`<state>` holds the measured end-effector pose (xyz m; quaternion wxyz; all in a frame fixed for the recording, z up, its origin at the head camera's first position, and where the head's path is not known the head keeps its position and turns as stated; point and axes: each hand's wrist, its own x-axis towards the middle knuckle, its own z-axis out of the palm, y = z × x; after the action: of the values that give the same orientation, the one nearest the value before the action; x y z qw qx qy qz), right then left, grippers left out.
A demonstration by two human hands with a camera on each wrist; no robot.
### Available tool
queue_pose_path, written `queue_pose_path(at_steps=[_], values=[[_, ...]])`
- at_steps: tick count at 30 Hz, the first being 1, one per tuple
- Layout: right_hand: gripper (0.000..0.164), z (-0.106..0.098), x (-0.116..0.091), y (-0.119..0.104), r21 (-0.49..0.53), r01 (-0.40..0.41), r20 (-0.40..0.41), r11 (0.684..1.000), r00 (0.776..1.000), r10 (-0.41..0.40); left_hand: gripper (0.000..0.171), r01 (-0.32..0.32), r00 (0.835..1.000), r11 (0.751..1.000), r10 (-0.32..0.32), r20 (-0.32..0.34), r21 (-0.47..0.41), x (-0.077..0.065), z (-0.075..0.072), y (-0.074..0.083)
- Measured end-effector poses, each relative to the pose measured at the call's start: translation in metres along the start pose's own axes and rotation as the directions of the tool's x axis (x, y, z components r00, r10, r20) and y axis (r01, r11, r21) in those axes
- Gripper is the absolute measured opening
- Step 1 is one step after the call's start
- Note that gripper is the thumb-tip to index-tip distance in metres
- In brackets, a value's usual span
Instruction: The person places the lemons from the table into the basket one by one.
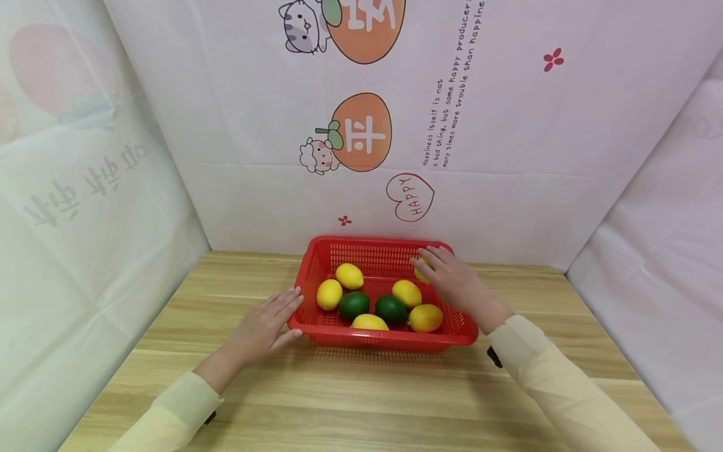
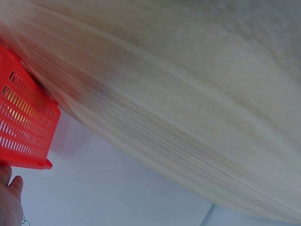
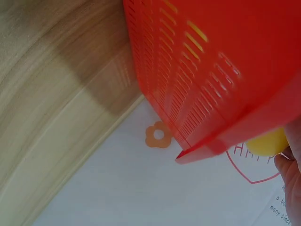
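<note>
A red plastic basket (image 1: 384,336) with slotted walls holds several yellow lemons (image 1: 349,276) and two dark green oval fruits (image 1: 354,306), whose kind I cannot tell. My right hand (image 1: 452,279) is over the basket's back right corner, holding a yellow lemon (image 1: 421,270) that its fingers partly hide. In the right wrist view this lemon (image 3: 268,142) shows between the fingers, above the basket's rim. My left hand (image 1: 265,326) rests against the basket's left rim with its fingers fairly straight. Only its fingertips (image 2: 16,183) show beside the rim in the left wrist view.
The basket stands on a wood-grain table (image 1: 361,395), near its back edge. Behind rises a white printed cloth (image 1: 254,188) with cartoons and lettering. More white cloth hangs on both sides.
</note>
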<state>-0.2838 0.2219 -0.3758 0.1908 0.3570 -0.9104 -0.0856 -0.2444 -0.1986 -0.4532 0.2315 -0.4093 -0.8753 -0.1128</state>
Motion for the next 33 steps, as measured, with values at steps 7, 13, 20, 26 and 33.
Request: queue_pose_path(at_steps=[7,13,20,26,33], values=[[0.07,0.001,0.001,-0.003,0.017,-0.019,0.056,1.0,0.998,0.018,0.071,-0.001,1.0,1.0,0.001,-0.002,0.007,0.0,0.002,-0.001],[0.072,0.004,0.001,-0.005,0.013,-0.023,0.082,1.0,0.996,0.022,0.07,-0.003,1.0,1.0,0.003,-0.005,0.009,-0.001,0.003,-0.002],[0.071,0.009,0.003,-0.008,0.037,-0.042,0.15,0.998,0.988,0.036,0.071,0.01,1.0,1.0,-0.01,0.01,0.003,-0.001,0.002,-0.002],[0.069,0.011,0.002,-0.009,0.066,-0.048,0.16,0.997,0.986,0.037,0.07,0.0,1.0,1.0,0.0,0.004,-0.002,-0.001,0.002,-0.002],[0.069,0.014,0.001,-0.009,0.079,-0.048,0.187,0.996,0.982,0.032,0.071,-0.002,1.0,1.0,0.002,-0.001,-0.002,-0.001,0.002,-0.001]])
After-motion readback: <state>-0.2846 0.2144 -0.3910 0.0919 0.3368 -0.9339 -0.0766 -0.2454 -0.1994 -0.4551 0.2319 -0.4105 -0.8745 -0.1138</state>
